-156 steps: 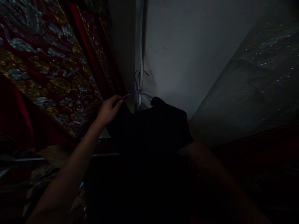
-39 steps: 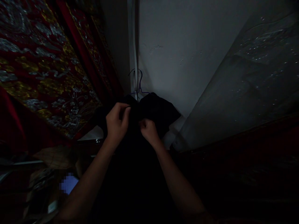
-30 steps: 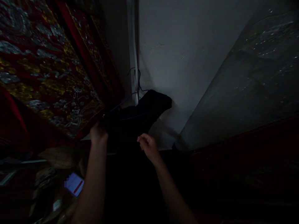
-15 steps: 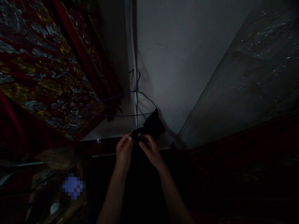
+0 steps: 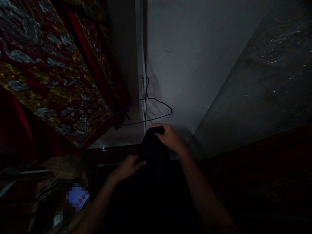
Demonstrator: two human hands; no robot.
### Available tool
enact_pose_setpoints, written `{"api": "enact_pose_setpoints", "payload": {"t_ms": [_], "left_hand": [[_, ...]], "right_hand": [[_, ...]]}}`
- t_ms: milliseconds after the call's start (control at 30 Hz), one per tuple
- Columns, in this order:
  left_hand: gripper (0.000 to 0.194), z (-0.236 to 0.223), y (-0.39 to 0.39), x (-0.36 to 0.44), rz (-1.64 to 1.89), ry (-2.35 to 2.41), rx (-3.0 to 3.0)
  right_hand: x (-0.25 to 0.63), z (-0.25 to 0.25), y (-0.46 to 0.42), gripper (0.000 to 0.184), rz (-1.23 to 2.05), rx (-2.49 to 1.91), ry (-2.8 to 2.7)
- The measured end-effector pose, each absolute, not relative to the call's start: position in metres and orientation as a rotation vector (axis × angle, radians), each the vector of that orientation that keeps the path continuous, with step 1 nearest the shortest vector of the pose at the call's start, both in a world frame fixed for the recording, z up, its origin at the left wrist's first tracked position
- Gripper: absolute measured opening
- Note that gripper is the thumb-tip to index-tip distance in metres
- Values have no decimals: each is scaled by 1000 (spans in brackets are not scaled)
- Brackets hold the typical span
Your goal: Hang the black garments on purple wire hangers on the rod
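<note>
Head view is showing a pale wall (image 5: pixel 195 74) filling the background, with a red embroidered drape (image 5: pixel 48 71) slanting down the left side.

In front of these, black cloth (image 5: pixel 156 152) is hanging down the middle, its top sitting just below a wire hanger (image 5: pixel 147 96) and its lower part merging into the darkness. Judging by its droop, it is likely being light, soft and limp. It is looking neither slippery nor fragile, so a firm grip is hardly risking harm, though the body is probably sagging wherever nothing is supporting it. The folded top edge is offering the best hold, its doubled layer giving more to pinch; the side edge lower down is making a sensible second hold against bunching. In looks, the cloth is appearing matt, plain and almost evenly black, narrowing toward the top and folding over at the right in a short flap.

Next in size, the thin purplish hanger is hanging by its hook at a pale strip (image 5: pixel 143 48), its lower bar running just above the cloth.

The right hand (image 5: pixel 170 136) is pinching the folded top edge, fingers stretching along the upper side and thumb pressing from below. The left hand (image 5: pixel 125 169) is meeting the cloth's left edge lower down, its thumb spreading over the front; dimness is swallowing the other fingertips, leaving me unable to tell whether they are pinching.
</note>
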State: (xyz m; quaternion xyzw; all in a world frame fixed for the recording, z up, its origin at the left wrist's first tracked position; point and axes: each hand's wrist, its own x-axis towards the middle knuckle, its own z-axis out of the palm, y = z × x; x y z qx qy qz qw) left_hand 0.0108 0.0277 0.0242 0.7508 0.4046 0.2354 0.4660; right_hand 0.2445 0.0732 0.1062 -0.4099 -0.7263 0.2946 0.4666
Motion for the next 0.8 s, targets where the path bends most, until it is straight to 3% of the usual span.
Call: {"api": "enact_pose_setpoints", "payload": {"t_ms": [100,267,367,500,700,800], "left_hand": [[35,29,34,-13,696,1167,1928],[28,55,56,-45,814,1412,2042],[30,65,67,-60,704,1386,2083],[42,78,80,-79,377,1310,2111],[36,103,102,-93,650,1571,2222],[39,106,99,-81,547,1592,2293]], "right_hand": [[248,96,115,25,576,-1007,-1669],[245,69,155,28,638,-1240,-1529],[258,66,149,33,582,-1289,-1545],[287,77,126,27,417,-1302,-1569],[314,100,103,26,374,-1330,-1542],[316,105,96,27,359,-1329,-1544]]}}
